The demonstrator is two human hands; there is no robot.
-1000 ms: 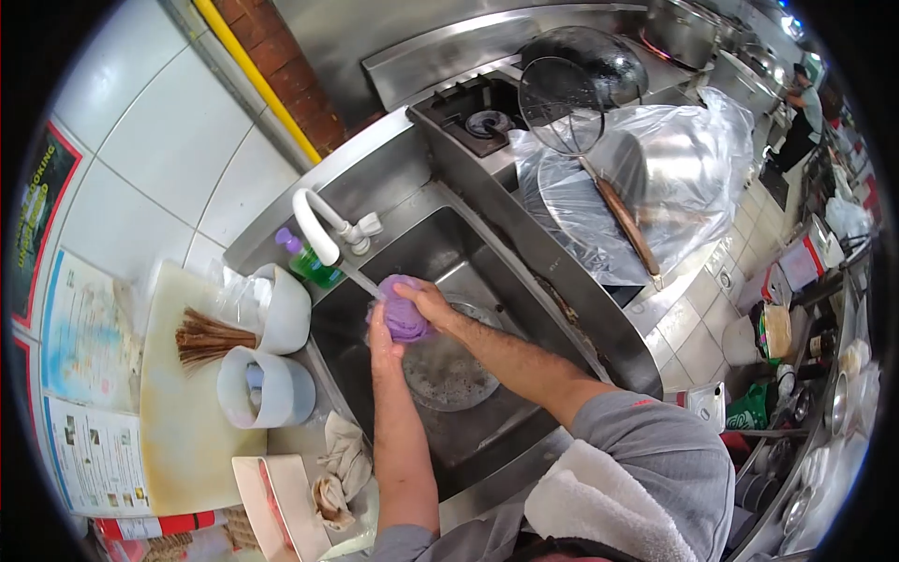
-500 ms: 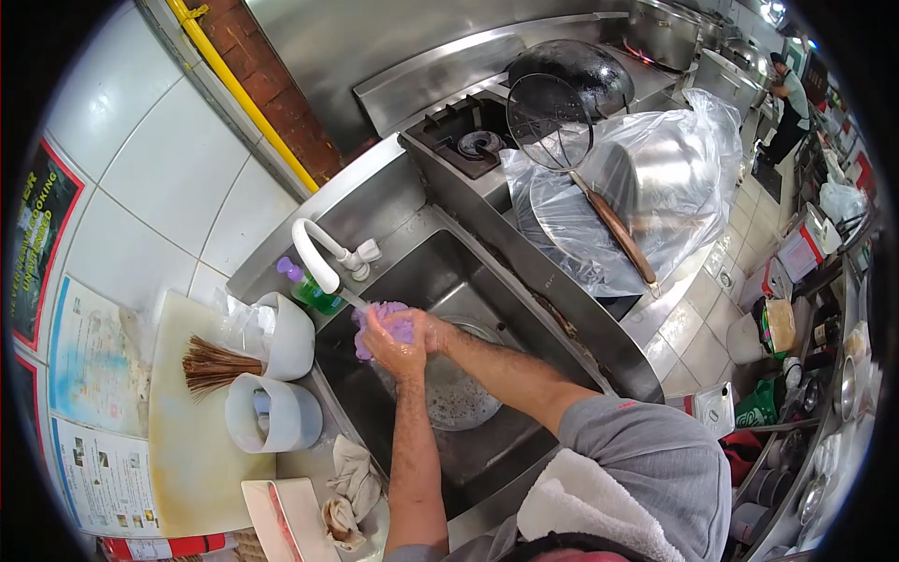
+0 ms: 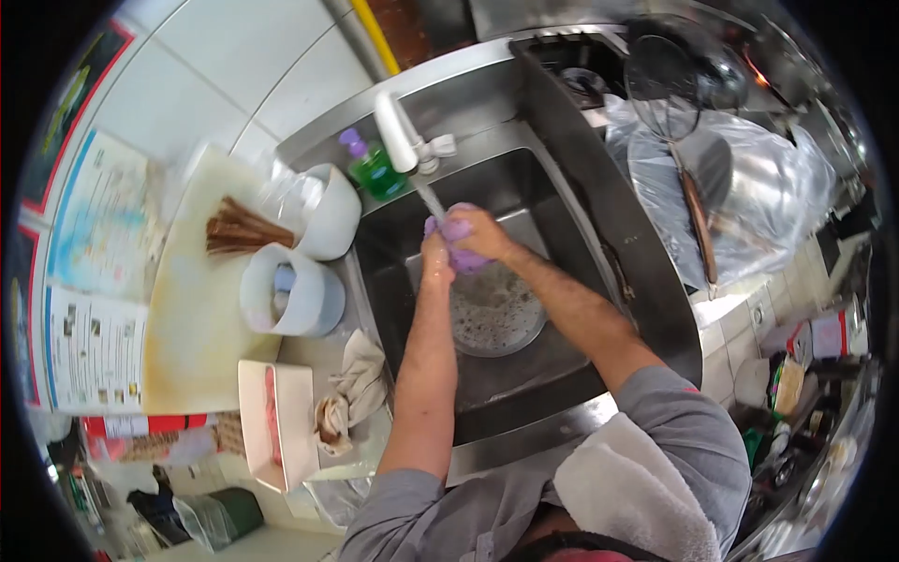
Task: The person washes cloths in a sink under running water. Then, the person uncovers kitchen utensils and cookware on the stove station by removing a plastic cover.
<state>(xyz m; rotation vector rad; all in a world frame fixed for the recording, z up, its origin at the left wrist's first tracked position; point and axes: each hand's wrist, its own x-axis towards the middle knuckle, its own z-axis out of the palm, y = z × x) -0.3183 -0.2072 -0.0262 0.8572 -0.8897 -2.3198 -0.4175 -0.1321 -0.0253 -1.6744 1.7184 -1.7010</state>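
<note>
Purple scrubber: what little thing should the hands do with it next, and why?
Maybe give the purple scrubber a squeeze under the water. The left hand and right hand both hold it, and the tap is running down onto it, so squeezing could help rinse it.

My feed is bright but softened by blur: small print on the wall sheet (image 3: 98, 351) is unreadable, glare flecks the clear plastic (image 3: 777, 201), the sink (image 3: 496, 398) looks darker, and fisheye edges curve into black.
</note>
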